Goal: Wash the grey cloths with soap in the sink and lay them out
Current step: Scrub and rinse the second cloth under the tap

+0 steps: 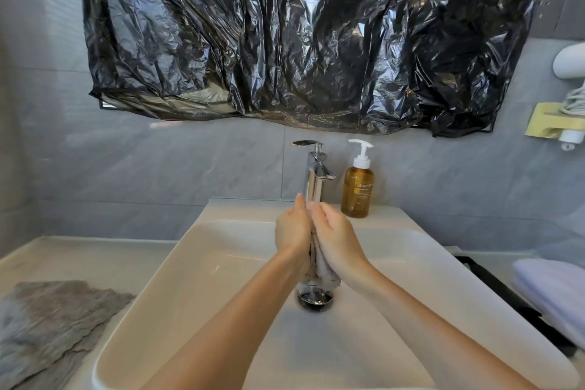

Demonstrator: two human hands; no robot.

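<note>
Head view: left grip (292, 231) and right grip (337, 239) press palm to palm, fingers nearly straight, squeezing a grey cloth (319, 269) above the drain (315, 298) of the sink (221, 263). The faucet (313, 174) stands just behind the fingertips. A second grey cloth (53, 320) lies flat on the table (79, 256), left of the basin.

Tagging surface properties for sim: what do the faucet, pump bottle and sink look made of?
Faucet: polished chromed metal, judging by its mirror-like reflections.
Pump bottle: translucent amber body, likely plastic though glass is possible; opaque white pump, apparently plastic.
Sink: glossy white, looks like glazed ceramic; smooth walls with soft highlights.
</note>
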